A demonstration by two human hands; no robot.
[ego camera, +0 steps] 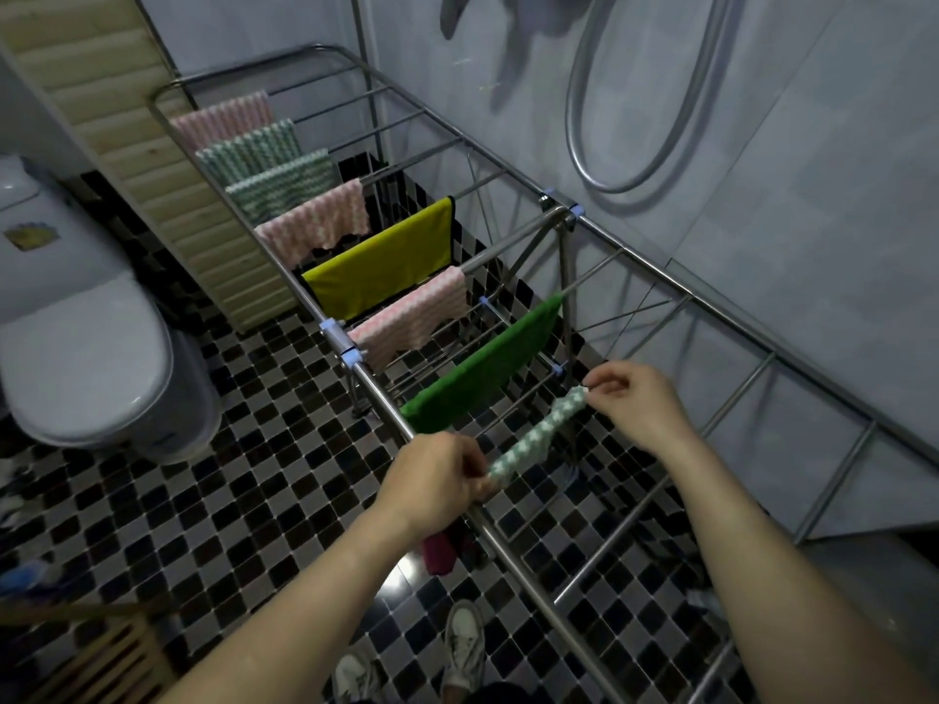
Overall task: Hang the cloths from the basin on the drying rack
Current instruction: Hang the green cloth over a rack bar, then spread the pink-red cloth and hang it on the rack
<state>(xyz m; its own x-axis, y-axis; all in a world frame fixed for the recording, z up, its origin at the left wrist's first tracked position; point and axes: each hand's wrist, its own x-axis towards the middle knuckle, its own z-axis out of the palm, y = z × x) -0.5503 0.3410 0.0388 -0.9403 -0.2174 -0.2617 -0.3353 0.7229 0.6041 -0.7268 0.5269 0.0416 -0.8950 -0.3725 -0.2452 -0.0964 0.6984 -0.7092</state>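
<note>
The silver tubular drying rack [513,551] is seen as polished metal, joined by light-blue plastic clips [333,327]. At centre, the green-and-white checked cloth [538,439] is shown as nubby fabric, and the yellow rectangular cloth [381,266] as smooth and matt. The black-and-white mosaic floor [254,475] is glossy tile.

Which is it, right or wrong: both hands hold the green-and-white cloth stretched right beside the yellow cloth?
Wrong. In the head view the left hand and right hand hold the green-and-white cloth stretched beside the plain green cloth; the yellow cloth hangs farther along.
</note>
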